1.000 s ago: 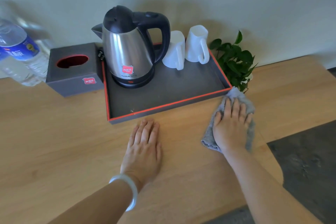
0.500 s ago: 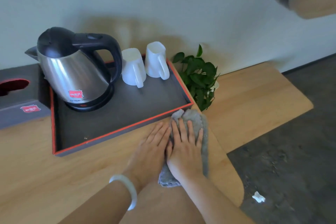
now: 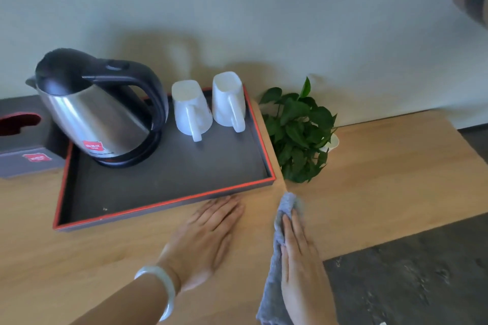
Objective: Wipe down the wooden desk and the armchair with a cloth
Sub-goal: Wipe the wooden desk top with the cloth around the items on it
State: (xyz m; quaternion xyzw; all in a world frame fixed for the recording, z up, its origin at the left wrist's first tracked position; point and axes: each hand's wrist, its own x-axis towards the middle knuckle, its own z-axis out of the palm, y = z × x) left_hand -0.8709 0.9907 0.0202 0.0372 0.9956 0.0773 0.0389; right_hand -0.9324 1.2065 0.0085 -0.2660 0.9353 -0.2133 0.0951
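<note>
Cloth (image 3: 276,266): grey, bunched into a long strip on the wooden desk (image 3: 383,171), at the front edge near the inner corner where the top steps back; its long axis runs from the front edge toward the wall.
Right hand (image 3: 301,261): laid flat on the cloth, fingers straight and together, pressing rather than clasping; the cloth shows along the hand's left side and past the fingertips.
Left hand (image 3: 203,237): flat on bare wood just left of the cloth, apart from it, fingers extended, holding nothing; fingertips touch or nearly touch the front rim of the tray (image 3: 163,203).
Nearer hand: the right, already on the cloth.
Open surface: bare desk lies to the right and back of the cloth, toward the right end.
Obstacles: plant (image 3: 298,134) near the cloth's far tip, beside the tray's right edge; kettle (image 3: 97,111) and two cups (image 3: 208,108) stand on the tray.
Armchair: not in view.
Likely step: desk wiping, judged partway.
</note>
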